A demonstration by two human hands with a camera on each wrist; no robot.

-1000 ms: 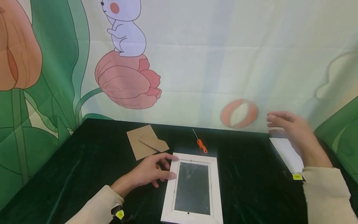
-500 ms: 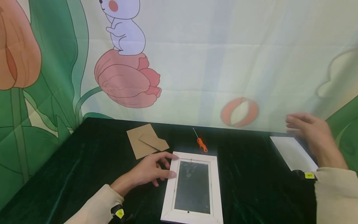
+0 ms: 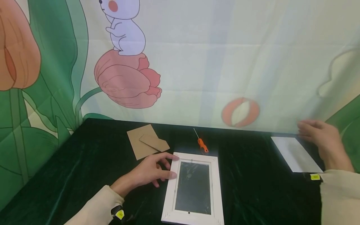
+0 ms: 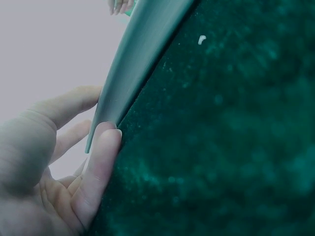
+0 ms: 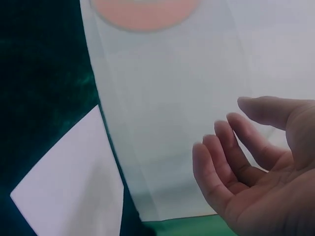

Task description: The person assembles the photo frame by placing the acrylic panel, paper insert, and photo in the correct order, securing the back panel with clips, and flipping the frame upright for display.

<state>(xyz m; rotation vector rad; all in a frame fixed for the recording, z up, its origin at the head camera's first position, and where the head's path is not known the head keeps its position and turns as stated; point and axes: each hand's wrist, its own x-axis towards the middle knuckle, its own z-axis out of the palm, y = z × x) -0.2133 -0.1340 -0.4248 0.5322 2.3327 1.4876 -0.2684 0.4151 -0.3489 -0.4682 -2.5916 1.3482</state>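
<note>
A white picture frame (image 3: 194, 216) lies back side up on the dark green cloth, a dark pane (image 3: 193, 187) in its middle. My left hand (image 3: 150, 170) holds its upper left edge, thumb and index finger on the face. In the left wrist view, a fingertip (image 4: 106, 142) of this hand touches the frame's side (image 4: 133, 64). My right hand (image 3: 327, 142) is raised beside a white sheet (image 3: 293, 154) at the right. Its fingers (image 5: 211, 172) are loosely bent with nothing between them, apart from the sheet in the right wrist view.
Two brown board pieces, a backing board (image 3: 137, 142) and a smaller stand-like piece (image 3: 156, 143) on it, lie behind my left hand. An orange-handled screwdriver (image 3: 202, 145) lies behind the frame. A printed curtain (image 3: 197, 62) hangs along the table's back edge.
My right hand has moved to the right and slightly down, uncovering more of the white sheet. The left hand and the picture frame have stayed in place.
</note>
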